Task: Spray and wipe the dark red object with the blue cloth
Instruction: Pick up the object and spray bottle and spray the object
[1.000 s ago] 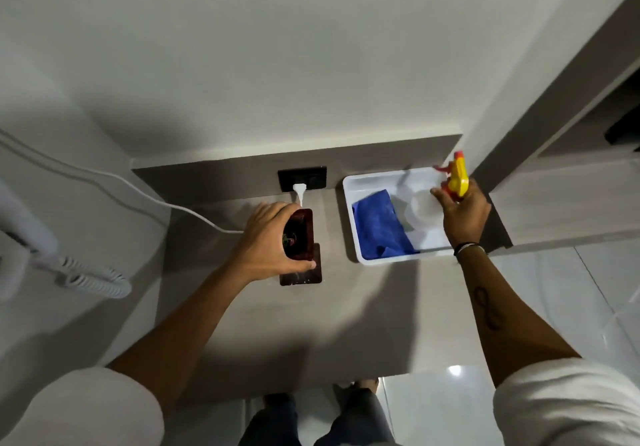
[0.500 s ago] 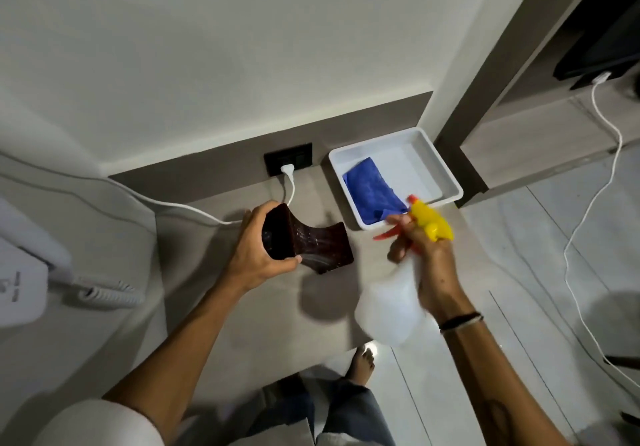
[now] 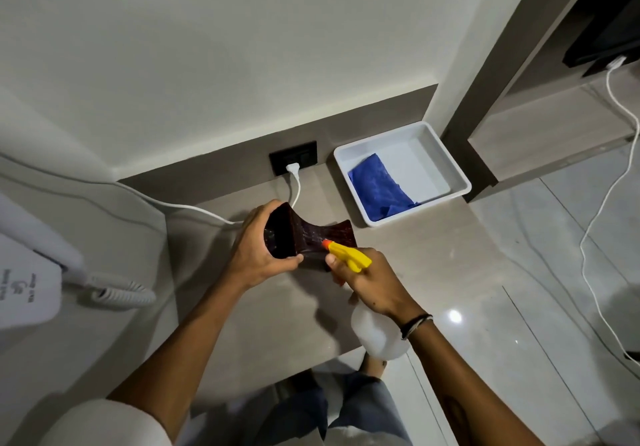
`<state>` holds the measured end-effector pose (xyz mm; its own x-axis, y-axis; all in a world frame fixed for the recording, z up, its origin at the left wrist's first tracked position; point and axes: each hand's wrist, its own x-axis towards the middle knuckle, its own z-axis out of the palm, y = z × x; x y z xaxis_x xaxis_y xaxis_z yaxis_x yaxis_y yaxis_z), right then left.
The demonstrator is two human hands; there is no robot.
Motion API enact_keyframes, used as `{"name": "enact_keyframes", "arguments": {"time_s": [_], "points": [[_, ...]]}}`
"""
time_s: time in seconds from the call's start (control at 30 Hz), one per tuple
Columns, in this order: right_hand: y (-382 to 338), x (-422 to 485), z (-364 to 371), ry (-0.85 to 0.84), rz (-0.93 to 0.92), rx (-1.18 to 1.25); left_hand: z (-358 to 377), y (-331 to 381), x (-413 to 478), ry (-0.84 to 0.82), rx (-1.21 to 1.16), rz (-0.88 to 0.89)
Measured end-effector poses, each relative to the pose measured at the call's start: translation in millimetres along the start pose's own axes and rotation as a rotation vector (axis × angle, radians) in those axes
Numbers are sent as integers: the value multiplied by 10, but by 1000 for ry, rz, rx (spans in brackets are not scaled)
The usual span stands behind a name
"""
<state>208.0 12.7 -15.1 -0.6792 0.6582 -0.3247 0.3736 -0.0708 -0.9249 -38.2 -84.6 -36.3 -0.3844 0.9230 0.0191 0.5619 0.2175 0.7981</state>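
Note:
The dark red object, glossy and flared at both ends, is tipped on its side above the counter, gripped at one end by my left hand. My right hand holds a spray bottle with a white body and a yellow trigger head. Its orange nozzle touches or nearly touches the object's side. The blue cloth lies crumpled in the left half of a white tray at the back right of the counter.
A black wall socket holds a white plug whose cable runs left along the counter. A white wall device with a coiled cord hangs at left. Tiled floor, another white cable and a shelf lie to the right.
My right hand took the spray bottle from the tray and brought its nozzle up to the dark red object. My left hand lifted the object off the counter and tipped it sideways.

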Motion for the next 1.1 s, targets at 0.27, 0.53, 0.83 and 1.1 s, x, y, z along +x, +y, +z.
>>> {"name": "enact_keyframes", "arguments": {"time_s": [0.27, 0.53, 0.83, 1.1], "points": [[272, 100, -214, 91, 65, -313, -50, 38, -27, 20, 81, 35], [267, 125, -328, 126, 104, -226, -96, 104, -42, 44, 113, -37], [76, 165, -344, 70, 37, -151, -186, 280, 184, 130, 98, -643], [-81, 206, -197, -97, -24, -148, -272, 281, 98, -84, -37, -541]]}}
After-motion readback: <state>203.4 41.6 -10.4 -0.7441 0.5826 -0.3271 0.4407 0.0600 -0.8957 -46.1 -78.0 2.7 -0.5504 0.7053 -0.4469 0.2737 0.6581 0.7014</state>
